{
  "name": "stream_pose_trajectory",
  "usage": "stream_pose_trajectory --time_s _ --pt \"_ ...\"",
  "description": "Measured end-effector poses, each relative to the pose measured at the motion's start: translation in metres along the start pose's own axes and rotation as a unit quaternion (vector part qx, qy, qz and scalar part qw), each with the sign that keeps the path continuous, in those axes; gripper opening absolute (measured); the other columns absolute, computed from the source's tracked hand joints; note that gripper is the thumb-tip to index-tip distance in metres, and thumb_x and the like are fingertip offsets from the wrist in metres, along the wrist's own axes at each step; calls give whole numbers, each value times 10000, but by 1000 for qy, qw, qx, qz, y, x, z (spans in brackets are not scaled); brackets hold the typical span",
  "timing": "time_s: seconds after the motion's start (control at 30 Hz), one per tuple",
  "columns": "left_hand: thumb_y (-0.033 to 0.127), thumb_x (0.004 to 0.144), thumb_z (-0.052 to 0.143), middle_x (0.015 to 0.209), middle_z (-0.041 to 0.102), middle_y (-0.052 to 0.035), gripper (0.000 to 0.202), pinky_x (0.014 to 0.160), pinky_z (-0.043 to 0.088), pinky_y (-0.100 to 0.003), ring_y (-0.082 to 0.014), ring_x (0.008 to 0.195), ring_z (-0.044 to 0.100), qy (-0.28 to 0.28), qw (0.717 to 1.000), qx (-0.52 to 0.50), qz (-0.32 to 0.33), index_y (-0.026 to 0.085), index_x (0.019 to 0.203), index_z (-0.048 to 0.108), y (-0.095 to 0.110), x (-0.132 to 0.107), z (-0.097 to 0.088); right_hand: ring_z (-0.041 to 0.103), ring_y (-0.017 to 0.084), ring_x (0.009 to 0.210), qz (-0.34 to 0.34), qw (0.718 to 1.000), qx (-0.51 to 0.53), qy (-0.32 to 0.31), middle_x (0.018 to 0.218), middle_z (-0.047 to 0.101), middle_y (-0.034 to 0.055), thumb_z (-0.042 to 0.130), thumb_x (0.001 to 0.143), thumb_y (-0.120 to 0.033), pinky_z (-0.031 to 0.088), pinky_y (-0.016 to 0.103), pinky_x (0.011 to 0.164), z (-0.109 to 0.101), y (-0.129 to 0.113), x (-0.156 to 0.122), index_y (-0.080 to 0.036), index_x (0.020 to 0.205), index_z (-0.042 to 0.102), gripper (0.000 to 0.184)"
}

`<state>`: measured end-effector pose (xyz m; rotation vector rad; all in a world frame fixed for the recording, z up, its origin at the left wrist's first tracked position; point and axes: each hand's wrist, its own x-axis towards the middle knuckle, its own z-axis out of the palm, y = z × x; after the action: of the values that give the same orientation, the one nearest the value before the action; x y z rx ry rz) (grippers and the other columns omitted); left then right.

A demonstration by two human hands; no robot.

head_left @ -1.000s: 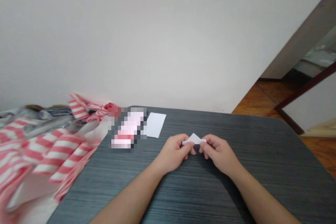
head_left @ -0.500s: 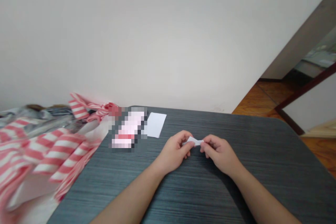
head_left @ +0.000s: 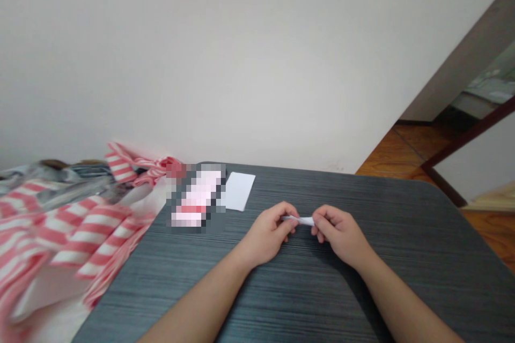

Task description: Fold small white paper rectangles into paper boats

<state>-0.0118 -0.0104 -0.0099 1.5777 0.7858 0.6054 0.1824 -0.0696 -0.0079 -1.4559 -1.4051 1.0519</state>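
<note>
A small folded piece of white paper (head_left: 307,221) is stretched between my two hands above the dark table (head_left: 193,278). My left hand (head_left: 271,233) pinches its left end between thumb and fingers. The right end sits in the pinch of my right hand (head_left: 336,233). Most of the paper is hidden by my fingers, and only a narrow strip shows between them. Farther back, to the left of my hands, a stack of white paper (head_left: 240,191) lies flat on the table.
Beside the stack lies a pixelated pink and dark object (head_left: 199,195), its kind unclear. Red-and-white striped cloth (head_left: 84,230) is heaped left of the table. A pale wall (head_left: 257,64) rises behind it. Wooden flooring (head_left: 382,150) shows at the right.
My right hand has shifted slightly to the right. The paper between the hands has turned and now shows as a thinner strip. My left hand is nearly where it was.
</note>
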Motion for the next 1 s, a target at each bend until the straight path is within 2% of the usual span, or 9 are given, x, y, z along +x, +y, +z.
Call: stream_pose_trajectory --time_s 0.13,0.27,0.33,0.47,0.57,0.67,0.77,1.0 --pt "260 900 518 903 628 -22 140 584 445 -213 -101 630 548 -3 999 35 23 176 955 616 3 0 -1 524 113 504 12 1000 9 7 601 607 -16 512 928 -352 413 231 532 1 2 1 -187 753 568 247" --pt "205 859 581 950 655 -37 124 776 456 -250 -151 842 591 10 991 100 91 185 937 674 6 0 -2 525 108 503 14 1000 11 17 615 610 -19 514 928 -345 413 225 526 1 1 2 -188 764 560 231" --pt "204 859 585 922 665 -37 121 803 440 -253 -162 876 589 11 987 122 104 183 913 691 8 1 -3 522 107 500 13 1000 8 15 610 607 -19 516 928 -345 414 225 526 1 0 3 -186 759 559 236" --pt "290 913 510 792 656 -27 217 649 419 -226 -150 743 573 23 988 141 52 170 885 690 12 0 -2 529 109 501 -3 999 26 22 643 619 -10 515 931 -368 430 230 520 3 3 3 -188 815 570 221" --pt "328 913 500 679 613 -4 244 566 380 -216 -137 640 534 30 989 140 25 165 867 676 12 1 -2 545 120 514 -44 998 19 39 679 633 0 541 915 -355 440 236 505 2 2 1 -198 885 583 165" --pt "351 910 495 623 583 11 257 538 363 -212 -128 587 510 36 992 121 15 165 870 668 10 1 -1 581 145 575 -120 987 -92 52 697 652 26 581 889 -298 471 262 561 0 -2 -1 -203 830 654 134" --pt "378 907 495 596 571 20 273 527 360 -211 -124 559 503 48 994 94 8 165 866 661 7 2 0 636 180 680 -188 970 -147 34 796 701 60 564 904 -268 515 302 658 -2 -6 -2 -221 899 735 177" --pt "403 900 517 575 560 30 272 520 369 -207 -116 531 505 50 996 67 -5 167 868 648 7 2 1 692 205 825 -218 961 -167 32 941 744 58 562 922 -263 547 317 759 -2 -2 0 -259 1020 764 225"
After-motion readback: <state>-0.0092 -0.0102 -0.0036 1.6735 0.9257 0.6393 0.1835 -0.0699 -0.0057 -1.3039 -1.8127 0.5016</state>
